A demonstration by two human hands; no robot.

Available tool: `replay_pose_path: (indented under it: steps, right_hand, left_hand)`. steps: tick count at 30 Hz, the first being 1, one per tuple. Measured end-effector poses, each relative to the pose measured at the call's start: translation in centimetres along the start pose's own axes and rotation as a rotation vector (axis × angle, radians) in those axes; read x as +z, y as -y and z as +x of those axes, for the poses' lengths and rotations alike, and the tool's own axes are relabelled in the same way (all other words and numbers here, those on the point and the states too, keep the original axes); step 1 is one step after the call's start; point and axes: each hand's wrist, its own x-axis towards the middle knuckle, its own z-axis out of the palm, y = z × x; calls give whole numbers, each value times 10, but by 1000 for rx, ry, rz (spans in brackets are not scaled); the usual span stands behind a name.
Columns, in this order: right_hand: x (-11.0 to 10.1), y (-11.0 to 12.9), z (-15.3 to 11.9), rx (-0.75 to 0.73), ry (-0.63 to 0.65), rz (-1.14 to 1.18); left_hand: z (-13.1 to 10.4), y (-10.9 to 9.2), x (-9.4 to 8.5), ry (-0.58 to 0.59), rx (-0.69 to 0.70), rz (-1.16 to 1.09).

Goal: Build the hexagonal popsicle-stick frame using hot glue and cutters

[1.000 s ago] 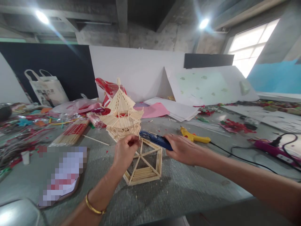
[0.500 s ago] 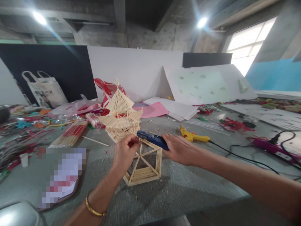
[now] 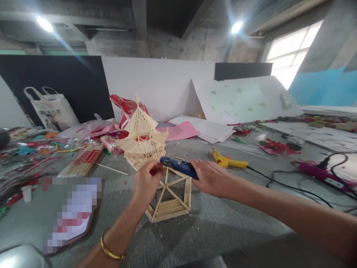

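My right hand (image 3: 213, 176) is wrapped round the handle of a dark blue cutting tool (image 3: 180, 166), whose head points left. At the tool's tip, my left hand (image 3: 147, 180) is pinched, fingertips together; what lies between them is too small to name. Below both hands a six-sided wooden stick frame (image 3: 170, 216) lies on the table, with spokes meeting at its centre and one section filled with parallel sticks. Just behind stands a tiered stick pagoda (image 3: 142, 126) with a pointed roof. My left hand partly hides the frame's left side.
A yellow glue gun (image 3: 230, 162) lies right of my hands, its black cord trailing to a purple power strip (image 3: 320, 175). Bundled sticks (image 3: 83, 160) and a blurred-out phone-like object (image 3: 72, 216) are at left. Pink paper (image 3: 182, 131) lies behind.
The view has shifted slightly. Both hands keep nearly the same place over the frame, and the blue tool still sits beside my left fingertips.
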Motion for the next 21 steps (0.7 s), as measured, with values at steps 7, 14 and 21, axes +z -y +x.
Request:
replay_pose_path:
  steps: [7,14,21]
  right_hand:
    - [-1,1,-1,-3,2,-1]
    - [-4,5,1,7,28,1]
    - [-8,9,1,38,52,12]
  left_hand:
    - [-1,-6,-2,-16,-43,23]
    - [0,-5,-2,-21,-44,45]
    - [0,-5,-3,-34,-29,67]
